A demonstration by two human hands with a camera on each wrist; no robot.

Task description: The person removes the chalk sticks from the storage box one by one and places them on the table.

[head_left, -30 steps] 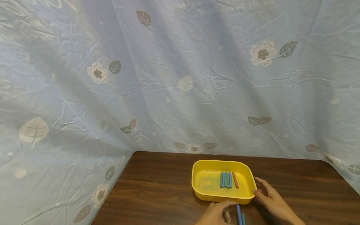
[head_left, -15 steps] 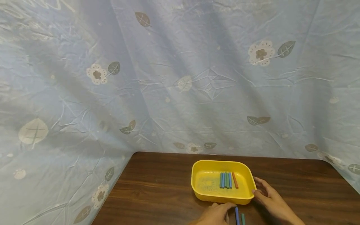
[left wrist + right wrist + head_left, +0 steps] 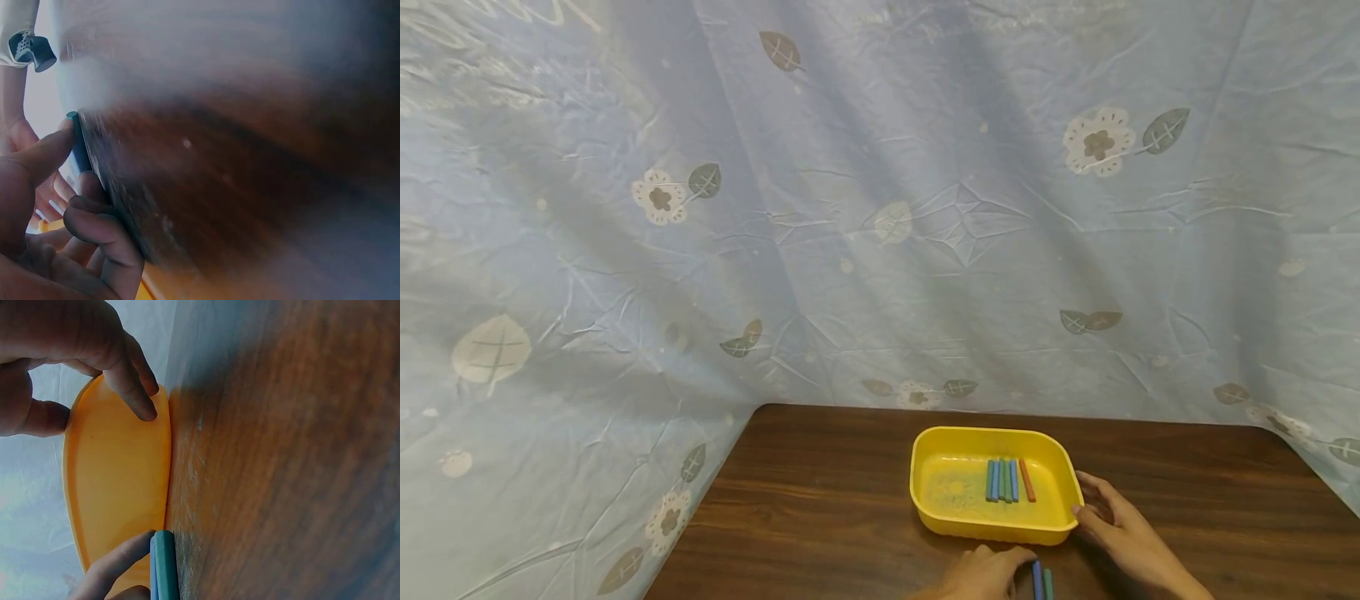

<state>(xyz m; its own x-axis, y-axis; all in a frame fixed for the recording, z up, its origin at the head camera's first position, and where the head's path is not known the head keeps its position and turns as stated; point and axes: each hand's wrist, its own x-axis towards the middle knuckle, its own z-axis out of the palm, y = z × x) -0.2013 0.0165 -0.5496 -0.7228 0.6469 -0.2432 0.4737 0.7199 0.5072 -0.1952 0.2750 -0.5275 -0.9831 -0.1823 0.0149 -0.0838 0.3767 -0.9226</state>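
On the table, just in front of a yellow plastic tray (image 3: 992,532), lie a blue chalk stick (image 3: 1037,578) and a green chalk stick (image 3: 1048,585), nearly side by side. My left hand (image 3: 988,573) pinches the blue stick lengthwise between thumb and a curled finger; its near end is cut off in the head view. At the tray's right end, my right hand (image 3: 1122,533) grips with the thumb on the rim and bent fingers against the outer wall (image 3: 119,469). Inside the tray, several blue and green chalk sticks (image 3: 1002,481) sit in a row, beside a red one (image 3: 1027,481).
Greenish dust marks the tray floor left of the chalk. The dark wood table (image 3: 820,500) extends to both sides. A pale blue patterned curtain (image 3: 850,292) hangs behind it and along its left side.
My left hand and the blue chalk shift slightly left, then back right beside the green stick and a little nearer me. The right hand and tray stay put.
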